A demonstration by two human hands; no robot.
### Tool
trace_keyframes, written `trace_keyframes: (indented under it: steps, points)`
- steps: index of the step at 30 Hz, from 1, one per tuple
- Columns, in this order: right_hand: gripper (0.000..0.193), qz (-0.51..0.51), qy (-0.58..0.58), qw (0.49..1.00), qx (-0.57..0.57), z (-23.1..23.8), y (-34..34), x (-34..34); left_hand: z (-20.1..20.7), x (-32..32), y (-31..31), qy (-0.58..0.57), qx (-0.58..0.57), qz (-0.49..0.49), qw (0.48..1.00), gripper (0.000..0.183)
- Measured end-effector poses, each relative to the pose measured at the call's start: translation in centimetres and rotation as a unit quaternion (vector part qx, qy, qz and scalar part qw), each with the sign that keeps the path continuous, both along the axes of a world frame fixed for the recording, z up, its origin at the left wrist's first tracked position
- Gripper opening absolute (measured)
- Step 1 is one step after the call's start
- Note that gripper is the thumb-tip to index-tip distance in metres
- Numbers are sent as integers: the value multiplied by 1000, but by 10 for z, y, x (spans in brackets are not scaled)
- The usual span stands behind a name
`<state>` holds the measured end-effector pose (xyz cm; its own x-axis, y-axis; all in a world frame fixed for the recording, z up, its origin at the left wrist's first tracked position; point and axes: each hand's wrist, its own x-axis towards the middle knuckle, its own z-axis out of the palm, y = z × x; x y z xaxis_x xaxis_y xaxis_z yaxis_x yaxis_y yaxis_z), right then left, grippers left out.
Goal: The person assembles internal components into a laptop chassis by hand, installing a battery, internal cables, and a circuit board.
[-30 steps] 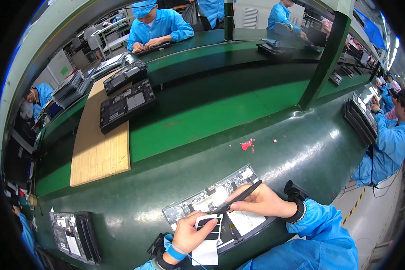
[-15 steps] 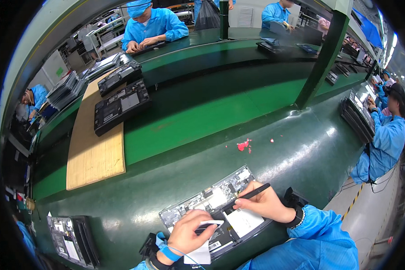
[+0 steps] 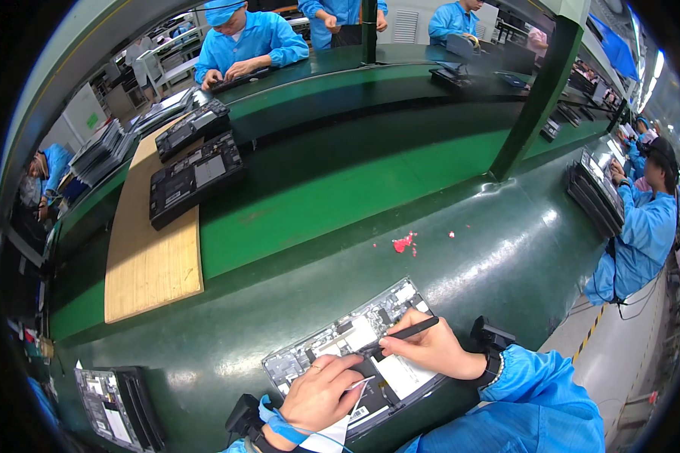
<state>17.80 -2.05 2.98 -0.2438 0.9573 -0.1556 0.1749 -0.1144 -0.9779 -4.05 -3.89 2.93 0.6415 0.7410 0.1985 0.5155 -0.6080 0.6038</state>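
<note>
- Right hand [image 3: 429,352] grips a slim black tool [image 3: 417,328] between thumb and fingers, its handle end pointing right and its working end reaching left toward the other hand; whether the tip touches anything is too small to tell.
- Left hand [image 3: 319,394] has bent fingers, with thumb and forefinger pinching a white sheet [image 3: 335,436], part of which hangs toward the near side from under the palm.
- Opened laptop [image 3: 355,330] lies on the green bench [image 3: 227,325] directly beneath both hands, set at a slant with its right end farther away; the left hand covers its near left part, the right hand sits above its right part.
- White panel [image 3: 403,375] of that laptop shows between the hands, just on the near side of the right one.
- Red scraps [image 3: 403,243] lie on the bench beyond the laptop, apart from both hands.
- Stack of opened devices [image 3: 117,408] stands well to the left.
- Wooden board [image 3: 155,275] lies on the far left, bearing two more opened devices [image 3: 196,177] at its far part.
</note>
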Motion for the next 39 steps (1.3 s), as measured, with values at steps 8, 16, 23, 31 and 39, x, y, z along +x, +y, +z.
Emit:
trace_keyframes:
  steps: [8,16,23,31,39]
  points:
    - [14,-5,-16,1000,-10,0,-2,-1,2,3,0,8,10,3,1000,12]
    - [14,-84,130,987,34,-11,-7,2,16,8,2,71,-18,-15,997,13]
    - [16,-63,225,970,65,5,-16,19,6,2,-16,-171,-173,96,965,19]
    - [30,84,13,971,223,13,-22,-2,-11,15,-35,-315,-314,264,856,14]
    - [35,123,103,984,73,-5,-28,-8,-12,14,-36,-227,-228,271,907,13]
